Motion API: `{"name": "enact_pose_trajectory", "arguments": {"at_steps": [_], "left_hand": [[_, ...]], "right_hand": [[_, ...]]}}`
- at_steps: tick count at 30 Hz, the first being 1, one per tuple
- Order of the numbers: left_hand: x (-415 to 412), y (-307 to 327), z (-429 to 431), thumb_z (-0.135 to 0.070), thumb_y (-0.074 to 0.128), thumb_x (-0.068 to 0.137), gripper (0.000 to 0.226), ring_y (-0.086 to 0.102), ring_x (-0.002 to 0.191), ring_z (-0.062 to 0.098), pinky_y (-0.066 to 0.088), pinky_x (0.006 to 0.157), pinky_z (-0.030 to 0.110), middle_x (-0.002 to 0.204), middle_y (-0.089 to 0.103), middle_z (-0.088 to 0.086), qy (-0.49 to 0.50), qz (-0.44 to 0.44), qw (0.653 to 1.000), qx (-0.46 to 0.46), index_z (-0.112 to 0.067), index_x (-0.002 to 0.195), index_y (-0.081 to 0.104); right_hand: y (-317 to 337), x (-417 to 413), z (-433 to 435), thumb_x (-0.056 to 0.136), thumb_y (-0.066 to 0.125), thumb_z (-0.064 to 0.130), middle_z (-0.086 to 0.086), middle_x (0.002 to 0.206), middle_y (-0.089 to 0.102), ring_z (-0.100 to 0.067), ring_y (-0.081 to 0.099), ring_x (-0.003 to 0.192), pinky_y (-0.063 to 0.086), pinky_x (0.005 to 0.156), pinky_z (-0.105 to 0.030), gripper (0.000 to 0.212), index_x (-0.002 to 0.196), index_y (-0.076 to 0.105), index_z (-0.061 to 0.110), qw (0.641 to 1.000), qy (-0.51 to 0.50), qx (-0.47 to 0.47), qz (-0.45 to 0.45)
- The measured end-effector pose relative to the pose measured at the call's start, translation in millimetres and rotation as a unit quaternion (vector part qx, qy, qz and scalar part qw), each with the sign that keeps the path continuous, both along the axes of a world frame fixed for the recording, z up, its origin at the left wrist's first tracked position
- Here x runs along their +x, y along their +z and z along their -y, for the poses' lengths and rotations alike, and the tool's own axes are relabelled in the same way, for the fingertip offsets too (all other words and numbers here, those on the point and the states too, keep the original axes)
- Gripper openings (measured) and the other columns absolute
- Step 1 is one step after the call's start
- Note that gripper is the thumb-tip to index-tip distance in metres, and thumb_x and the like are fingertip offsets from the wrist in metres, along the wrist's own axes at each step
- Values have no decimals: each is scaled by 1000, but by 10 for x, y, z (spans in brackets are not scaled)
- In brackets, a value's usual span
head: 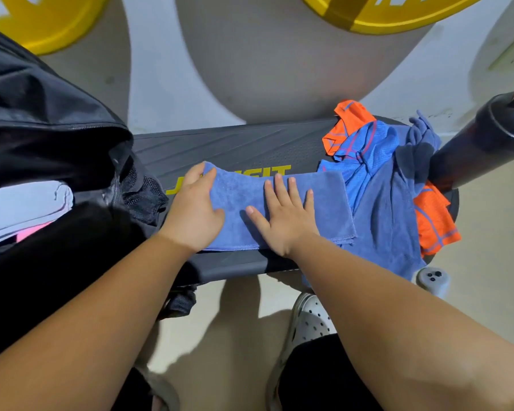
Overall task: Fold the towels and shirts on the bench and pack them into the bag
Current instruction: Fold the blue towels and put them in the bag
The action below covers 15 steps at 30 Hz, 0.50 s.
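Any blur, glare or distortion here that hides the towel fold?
Head view: the blue towel, left hand and right hand are sharp, with no glare on them; the wide lens bows the bench; the black bag is underexposed, detail lost.

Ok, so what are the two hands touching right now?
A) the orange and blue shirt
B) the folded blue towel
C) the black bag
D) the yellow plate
B: the left hand and the right hand both rest on the folded blue towel on the bench, with the shirt lying further right.
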<state>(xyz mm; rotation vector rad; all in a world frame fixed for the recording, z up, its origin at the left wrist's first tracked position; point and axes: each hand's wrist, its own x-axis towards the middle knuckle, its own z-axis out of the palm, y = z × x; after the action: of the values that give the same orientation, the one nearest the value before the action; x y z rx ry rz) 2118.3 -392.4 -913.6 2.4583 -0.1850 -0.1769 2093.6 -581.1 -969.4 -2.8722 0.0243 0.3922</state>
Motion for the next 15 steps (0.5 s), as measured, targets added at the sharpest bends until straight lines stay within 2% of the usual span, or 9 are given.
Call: {"name": "enact_pose_trajectory", "arguments": {"at_steps": [3,4,6,8,9,12,15], "left_hand": [[17,175,222,2,63,83,70,28,144,13,7,89,-11,159,24,2,-3,22,999,-24,-3,148,38],[28,233,324,0,63,83,71,29,143,12,9,88,-11,159,24,1,-11,26,999,-30,-4,149,38],[44,344,550,-3,64,82,74,30,143,10,16,96,-2,160,21,-2,-33,26,999,-30,-6,150,36],[31,415,810,-6,64,81,76,33,142,12,22,100,9,161,18,-2,-60,15,998,-28,-5,152,34],[16,431,952,-7,65,81,77,35,141,13,23,99,10,161,17,-1,-75,11,997,-26,-5,151,33],[-24,352,1356,-8,67,81,76,35,140,16,22,96,9,161,14,1,-111,-8,994,-17,-4,150,35],[-21,159,1675,-9,69,81,72,40,137,19,31,100,18,161,14,2,-120,-39,992,1,-4,146,39]], "right_hand": [[117,-26,242,89,11,74,4,166,-7,-17,-5,153,2,124,-48,88,159,9,21,995,34,94,15],[169,-41,365,89,14,73,3,167,-4,-17,0,153,7,124,-45,88,159,12,19,993,43,111,19],[311,-47,669,97,26,65,3,167,0,-15,8,153,16,123,-38,78,158,15,19,991,27,129,8],[508,-41,1019,100,30,59,2,167,3,-17,15,152,20,119,-34,73,159,15,19,996,35,81,-3],[623,-37,1188,98,27,63,0,167,4,-20,17,151,20,118,-35,77,159,14,18,997,78,20,-3],[858,-38,1603,82,-1,78,-7,166,11,-26,20,150,17,121,-37,101,158,14,14,974,197,-112,6],[821,-139,1856,84,-5,78,-9,165,11,-25,15,152,13,124,-40,101,158,14,11,976,171,-136,21]]}}
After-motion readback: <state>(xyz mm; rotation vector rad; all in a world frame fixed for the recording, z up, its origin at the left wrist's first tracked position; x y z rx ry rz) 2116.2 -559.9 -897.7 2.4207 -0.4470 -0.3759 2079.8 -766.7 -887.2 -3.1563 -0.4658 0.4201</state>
